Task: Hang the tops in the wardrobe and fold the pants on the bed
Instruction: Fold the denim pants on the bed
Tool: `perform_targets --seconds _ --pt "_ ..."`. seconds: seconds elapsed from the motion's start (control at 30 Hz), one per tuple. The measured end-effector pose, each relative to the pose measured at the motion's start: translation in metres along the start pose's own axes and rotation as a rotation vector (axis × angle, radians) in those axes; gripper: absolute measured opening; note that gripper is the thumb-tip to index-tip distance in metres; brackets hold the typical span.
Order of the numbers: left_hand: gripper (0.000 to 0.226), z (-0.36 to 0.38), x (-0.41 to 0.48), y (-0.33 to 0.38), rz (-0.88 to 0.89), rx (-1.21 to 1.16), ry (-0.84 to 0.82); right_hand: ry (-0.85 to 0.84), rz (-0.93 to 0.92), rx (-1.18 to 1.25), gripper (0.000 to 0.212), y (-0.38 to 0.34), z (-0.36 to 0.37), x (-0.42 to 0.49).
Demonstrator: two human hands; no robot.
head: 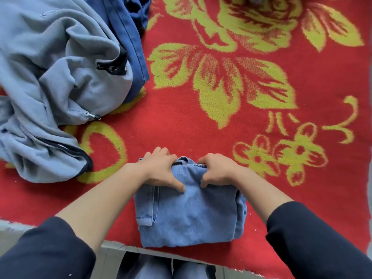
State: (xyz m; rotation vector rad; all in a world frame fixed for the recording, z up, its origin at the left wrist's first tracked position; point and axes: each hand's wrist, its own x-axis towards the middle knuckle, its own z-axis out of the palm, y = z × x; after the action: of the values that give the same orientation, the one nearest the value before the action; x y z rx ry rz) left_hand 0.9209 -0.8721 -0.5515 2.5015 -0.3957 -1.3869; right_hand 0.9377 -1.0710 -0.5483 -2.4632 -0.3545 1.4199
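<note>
Looking down past my dark sleeves (pixel 40 248), I log folded jeans (pixel 191 216) lying flat on the red, flowered bed (pixel 181 127), at its near edge. Left hand (pixel 161 170) and right hand (pixel 218 170) sit side by side on the jeans' far fold. Both hands grip it, thumbs on top and fingers (pixel 160 151) curled over the edge. Farther left, well apart from the jeans, a crumpled grey hoodie (pixel 50 77) overlaps a blue garment (pixel 130 33) behind it.
</note>
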Motion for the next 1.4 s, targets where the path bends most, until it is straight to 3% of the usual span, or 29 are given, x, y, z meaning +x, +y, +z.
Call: perform_targets --seconds 0.13,0.23,0.4,0.6,0.7,0.83,0.97,1.4 --pt "0.067 0.018 -0.052 0.015 0.045 -0.043 0.089 0.253 -0.167 -0.118 0.029 0.001 0.028 -0.045" --pt "0.056 0.041 -0.092 0.038 0.014 0.042 0.256 0.275 -0.201 -0.105 0.026 -0.007 0.046 -0.079" --pt "0.059 0.103 -0.155 0.079 -0.175 0.019 0.434 0.352 -0.330 -0.384 0.044 -0.015 0.087 -0.137" --pt "0.053 0.139 -0.239 0.099 -0.326 -0.076 0.601 0.296 -0.485 -0.544 0.036 -0.062 0.088 -0.191" --pt "0.051 0.153 -0.290 0.088 -0.422 -0.129 0.692 0.282 -0.611 -0.614 0.038 -0.108 0.085 -0.207" --pt "0.059 0.193 -0.356 0.059 -0.573 -0.217 0.809 0.271 -0.830 -0.733 0.025 -0.185 0.106 -0.216" --pt "0.063 0.249 -0.430 0.025 -0.707 -0.308 0.878 0.233 -1.021 -0.839 0.033 -0.271 0.154 -0.227" --pt "0.053 0.519 -0.662 -0.066 -1.084 -0.592 0.899 -0.076 -1.312 -1.198 0.029 -0.529 0.442 -0.302"
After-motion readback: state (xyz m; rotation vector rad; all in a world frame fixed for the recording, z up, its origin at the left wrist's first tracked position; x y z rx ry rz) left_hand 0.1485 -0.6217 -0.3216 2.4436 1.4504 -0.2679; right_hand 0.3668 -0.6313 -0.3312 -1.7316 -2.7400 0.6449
